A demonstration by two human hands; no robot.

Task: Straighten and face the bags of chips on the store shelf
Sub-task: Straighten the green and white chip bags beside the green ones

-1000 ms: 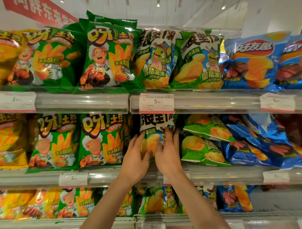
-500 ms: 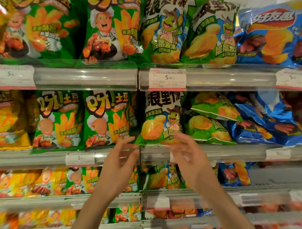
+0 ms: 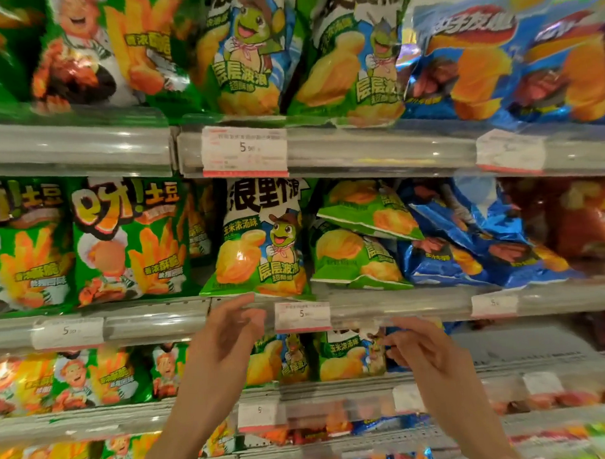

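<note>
A green and white turtle chip bag stands upright and faces front on the middle shelf. To its right two green bags lie tipped over, one stacked on the other. Beyond them several blue bags lie slumped at an angle. My left hand hovers just below the upright bag, fingers loosely spread and holding nothing. My right hand hangs below the shelf edge under the tipped green bags, fingers relaxed and empty. Neither hand touches a bag.
Green fries bags stand upright at the left of the middle shelf. The top shelf carries upright green and blue bags. Price tags clip to the shelf rails. Lower shelves hold more bags.
Both hands let go of the turtle bag, which now stands upright. They dropped below the shelf edge and moved apart, the right hand going rightward. The view has drawn closer to the shelf.
</note>
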